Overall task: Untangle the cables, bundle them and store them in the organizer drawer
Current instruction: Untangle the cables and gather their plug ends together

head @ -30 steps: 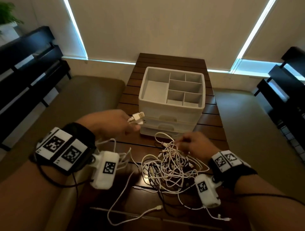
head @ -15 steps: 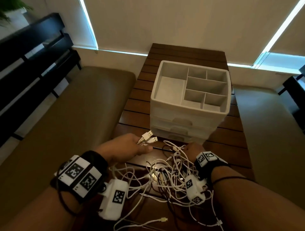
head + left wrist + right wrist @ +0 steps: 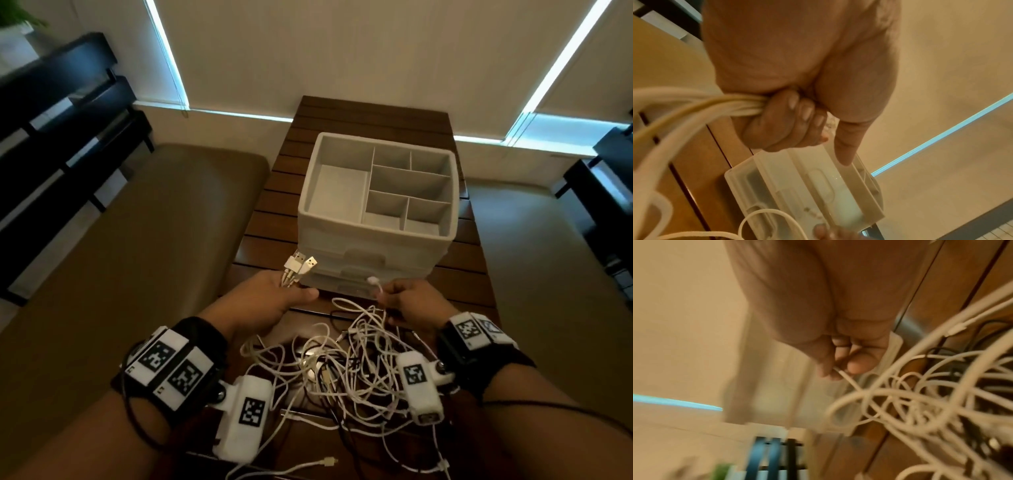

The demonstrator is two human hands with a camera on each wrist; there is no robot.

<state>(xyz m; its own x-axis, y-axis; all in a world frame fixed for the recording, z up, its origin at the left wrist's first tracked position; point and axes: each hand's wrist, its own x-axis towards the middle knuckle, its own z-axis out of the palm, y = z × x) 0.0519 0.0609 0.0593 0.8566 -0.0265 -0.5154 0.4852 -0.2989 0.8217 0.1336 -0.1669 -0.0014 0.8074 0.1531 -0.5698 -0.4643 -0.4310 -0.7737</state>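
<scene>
A tangle of white and black cables point(image 3: 346, 370) lies on the wooden table in front of the white organizer point(image 3: 373, 219), whose drawers look closed. My left hand point(image 3: 274, 301) grips several white cable ends, their USB plugs point(image 3: 300, 265) sticking up; in the left wrist view the fingers point(image 3: 789, 120) curl round the white cables point(image 3: 694, 104). My right hand point(image 3: 407, 301) pinches one thin white cable, its small plug point(image 3: 372, 281) rising above the fingers. The right wrist view is blurred but shows that thin white cable point(image 3: 846, 378) between thumb and fingers.
The organizer's open top tray point(image 3: 329, 192) has several empty compartments. The slatted wooden table point(image 3: 270, 212) is narrow, with tan cushioned benches point(image 3: 137, 240) on both sides. Loose cable ends point(image 3: 329, 462) trail toward the near table edge. Dark shelving stands at the far left and right.
My right hand has lifted out of the tangle with one thin cable end pinched. My left hand still holds the USB ends, now nearer the organizer front. The head view has shifted.
</scene>
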